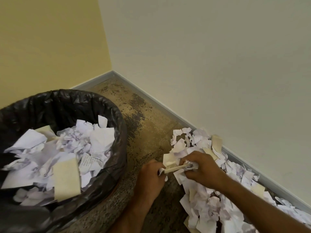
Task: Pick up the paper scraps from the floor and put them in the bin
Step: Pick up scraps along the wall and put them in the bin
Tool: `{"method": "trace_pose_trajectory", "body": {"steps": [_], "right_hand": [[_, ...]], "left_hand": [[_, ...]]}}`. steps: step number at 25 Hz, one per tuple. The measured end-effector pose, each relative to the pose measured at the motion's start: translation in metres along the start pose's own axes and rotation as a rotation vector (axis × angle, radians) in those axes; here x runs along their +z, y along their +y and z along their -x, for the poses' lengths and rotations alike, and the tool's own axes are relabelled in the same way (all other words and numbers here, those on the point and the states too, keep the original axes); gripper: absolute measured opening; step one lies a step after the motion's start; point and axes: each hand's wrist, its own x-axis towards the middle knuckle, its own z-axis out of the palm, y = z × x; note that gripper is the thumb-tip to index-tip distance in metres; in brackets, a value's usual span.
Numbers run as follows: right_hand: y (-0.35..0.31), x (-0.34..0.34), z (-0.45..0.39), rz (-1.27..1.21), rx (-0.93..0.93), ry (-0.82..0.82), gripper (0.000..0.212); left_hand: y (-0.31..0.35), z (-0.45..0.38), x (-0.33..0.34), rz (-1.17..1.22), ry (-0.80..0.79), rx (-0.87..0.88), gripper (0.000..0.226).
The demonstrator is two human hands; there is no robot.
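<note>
Head view, hands: the left hand [151, 174] and the right hand [202, 169] met low over the floor [144, 132], both with fingers curled tight around a small bunch of scraps [175, 167] held between them.
Head view, grip: closed on both sides; the left pinched the near end of a folded cream strip and white bits, the right bunched crumpled white paper against its palm.
Head view, pile: the rest of the paper pile [210, 204] lay along the baseboard [168, 111] on the right, touching it, running from the hands toward the lower right edge.
Head view, bin: the bin [116, 111], lined with a black bag, stood just left of the hands and looked largely filled with paper.
Handling: the scraps looked very light, soft and crumpled, likely to slip loose or flutter; the cream pieces seemed stiffer.
Where to hold: probably best squeezed as a wad from both sides, with loose edges tucked inside.
Progress: apparently well along, with a good heap left.
</note>
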Motion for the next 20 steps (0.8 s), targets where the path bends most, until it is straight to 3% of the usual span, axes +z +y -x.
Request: {"method": "trace_pose_trajectory", "body": {"steps": [7, 12, 16, 20], "right_hand": [[-0.087, -0.140, -0.015, 0.009, -0.075, 0.226, 0.043], [-0.190, -0.209, -0.033, -0.215, -0.199, 0.320, 0.033], [-0.275, -0.199, -0.051, -0.395, -0.387, 0.233, 0.029], [-0.319, -0.135, -0.088, -0.307, -0.489, 0.006, 0.026]], "left_hand": [[0.102, 0.002, -0.095, 0.188, 0.306, 0.205, 0.006], [0.145, 0.020, -0.206, 0.303, 0.470, 0.224, 0.010], [0.122, 0.032, -0.289, 0.331, 0.632, 0.107, 0.015], [0.064, 0.042, -0.331, 0.032, 0.651, -0.076, 0.018]]}}
